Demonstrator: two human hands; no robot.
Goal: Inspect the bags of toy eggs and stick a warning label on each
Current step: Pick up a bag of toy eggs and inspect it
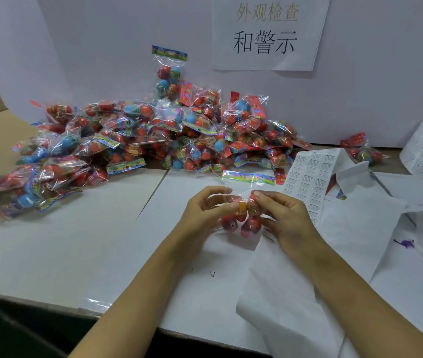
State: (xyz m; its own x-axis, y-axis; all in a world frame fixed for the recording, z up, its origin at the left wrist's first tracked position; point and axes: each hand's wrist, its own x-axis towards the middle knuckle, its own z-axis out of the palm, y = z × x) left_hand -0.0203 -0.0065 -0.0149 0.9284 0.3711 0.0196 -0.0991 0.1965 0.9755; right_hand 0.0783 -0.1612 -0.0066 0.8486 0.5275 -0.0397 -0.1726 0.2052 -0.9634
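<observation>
While gripped between both hands over the desk (pixel 76 241): bag (pixel 241 215) at center, long axis 12-to-6, header at 12. Left hand (pixel 202 213) fingers curled on at 9, right hand (pixel 282 218) at 3. Label sheet (pixel 308 177) toward 1, nearer right.

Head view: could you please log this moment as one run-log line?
left hand: holds clear plastic bag of red toy eggs | right hand: holds same bag | white warning-label sheet: beside, right
</observation>
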